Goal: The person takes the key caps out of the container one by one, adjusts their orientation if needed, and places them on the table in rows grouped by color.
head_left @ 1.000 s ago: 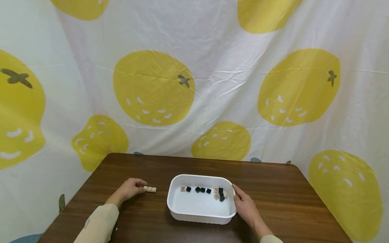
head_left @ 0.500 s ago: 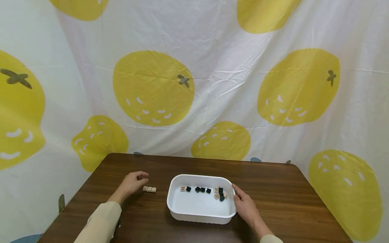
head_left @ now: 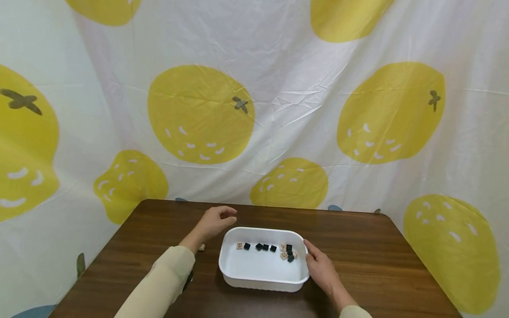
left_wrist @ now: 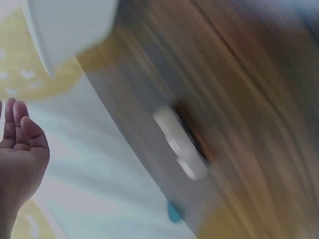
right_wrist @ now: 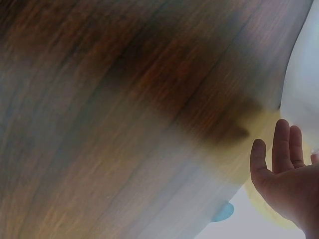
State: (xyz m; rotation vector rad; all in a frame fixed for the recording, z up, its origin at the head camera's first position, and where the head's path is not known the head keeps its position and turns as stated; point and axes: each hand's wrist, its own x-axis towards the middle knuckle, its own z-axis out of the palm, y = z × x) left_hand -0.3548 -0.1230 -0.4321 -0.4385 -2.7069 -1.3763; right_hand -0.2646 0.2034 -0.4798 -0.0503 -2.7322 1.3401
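Note:
In the head view my left hand point(head_left: 214, 221) hovers past the back left corner of a white rectangular tray point(head_left: 262, 284), its fingers loosely bent and holding nothing visible. Left of the tray lies a short row of cream keycaps point(head_left: 202, 247), mostly hidden by my left forearm. The left wrist view shows this row of keycaps point(left_wrist: 179, 144) whole but blurred. My right hand point(head_left: 321, 267) rests along the tray's right wall; its fingers look fairly straight in the right wrist view. Inside the tray lie several black keycaps point(head_left: 265, 247) and beige keycaps point(head_left: 283, 255).
A dark brown wooden table point(head_left: 374, 265) carries everything. Behind it hangs a white cloth point(head_left: 286, 123) printed with yellow fruit. The tray's raised rim stands between my two hands.
My left hand has left the cream keycaps, lifting and moving right and away toward the tray's back left corner. The keycap row stayed on the table. My right hand and the tray look unmoved.

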